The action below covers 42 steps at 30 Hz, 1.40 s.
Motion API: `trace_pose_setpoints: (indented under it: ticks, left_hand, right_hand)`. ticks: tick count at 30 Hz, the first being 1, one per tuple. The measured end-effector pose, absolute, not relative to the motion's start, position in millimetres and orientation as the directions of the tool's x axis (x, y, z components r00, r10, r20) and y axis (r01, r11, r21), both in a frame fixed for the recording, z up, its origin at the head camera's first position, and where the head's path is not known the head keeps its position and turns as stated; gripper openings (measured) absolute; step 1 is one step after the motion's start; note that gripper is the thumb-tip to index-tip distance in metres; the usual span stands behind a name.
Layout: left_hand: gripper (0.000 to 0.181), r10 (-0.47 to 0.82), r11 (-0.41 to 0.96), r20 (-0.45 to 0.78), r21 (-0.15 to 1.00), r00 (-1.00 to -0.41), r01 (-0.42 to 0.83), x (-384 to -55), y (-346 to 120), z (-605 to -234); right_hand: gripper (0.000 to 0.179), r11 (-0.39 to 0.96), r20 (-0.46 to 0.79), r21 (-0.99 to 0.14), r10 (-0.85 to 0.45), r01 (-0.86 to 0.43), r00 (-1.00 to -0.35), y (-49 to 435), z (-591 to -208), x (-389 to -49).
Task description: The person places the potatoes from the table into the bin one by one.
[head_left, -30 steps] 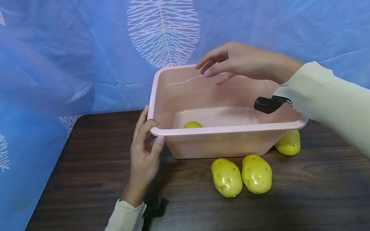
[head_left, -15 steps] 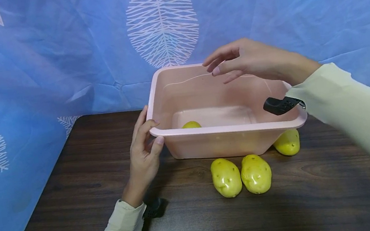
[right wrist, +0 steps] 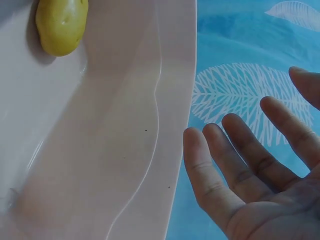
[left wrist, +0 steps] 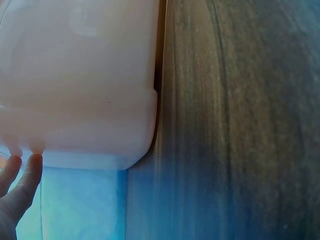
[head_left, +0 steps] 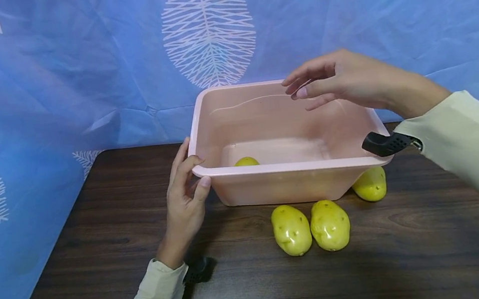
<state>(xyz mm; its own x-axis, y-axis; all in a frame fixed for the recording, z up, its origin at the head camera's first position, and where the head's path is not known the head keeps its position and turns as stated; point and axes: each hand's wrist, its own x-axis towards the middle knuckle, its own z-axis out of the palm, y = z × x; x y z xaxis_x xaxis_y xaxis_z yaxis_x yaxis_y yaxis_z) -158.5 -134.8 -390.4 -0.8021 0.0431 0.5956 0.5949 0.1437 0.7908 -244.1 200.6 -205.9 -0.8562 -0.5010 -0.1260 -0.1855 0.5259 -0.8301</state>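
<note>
A pink plastic basin (head_left: 271, 185) stands at the back of the dark table. My left hand (head_left: 181, 210) holds its front left corner, thumb at the front and fingers along the left side. In the left wrist view, two fingertips (left wrist: 35, 161) touch the basin's outer wall. Above the basin's back right part hovers my right hand (head_left: 350, 77), fingers spread loosely and nothing in them. One yellow potato (right wrist: 61, 25) lies inside the basin, mostly hidden by the front wall in the head view. Two shiny potatoes (head_left: 291, 230) (head_left: 330, 225) sit side by side in front of it.
Another potato (head_left: 370, 184) lies by the basin's front right corner, partly under the overhanging rim. A blue cloth (head_left: 118, 59) with white leaf prints hangs directly behind the basin and down the left side. The wood-grain table (head_left: 100, 269) extends in front.
My right hand has drifted to the right above the basin, its fingers still loosely spread. The left hand keeps its place on the corner, and the potatoes lie as before.
</note>
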Motion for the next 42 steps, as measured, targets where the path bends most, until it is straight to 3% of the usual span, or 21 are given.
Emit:
trace_pose_setpoints:
  ticks: [23, 42]
  left_hand:
    - [0.039, 0.036, 0.175, 0.582, 0.797, -0.813, 0.578, -158.0, -134.7, -390.6]
    - [0.039, 0.035, 0.184, 0.579, 0.797, -0.814, 0.575, -158.3, -134.3, -391.6]
  right_hand:
    - [0.038, 0.434, -0.068, -0.883, -0.497, -0.180, -0.865, 235.0, -217.7, -233.9]
    - [0.038, 0.565, -0.101, -0.801, -0.454, -0.198, -0.885, 258.3, -226.1, -219.8]
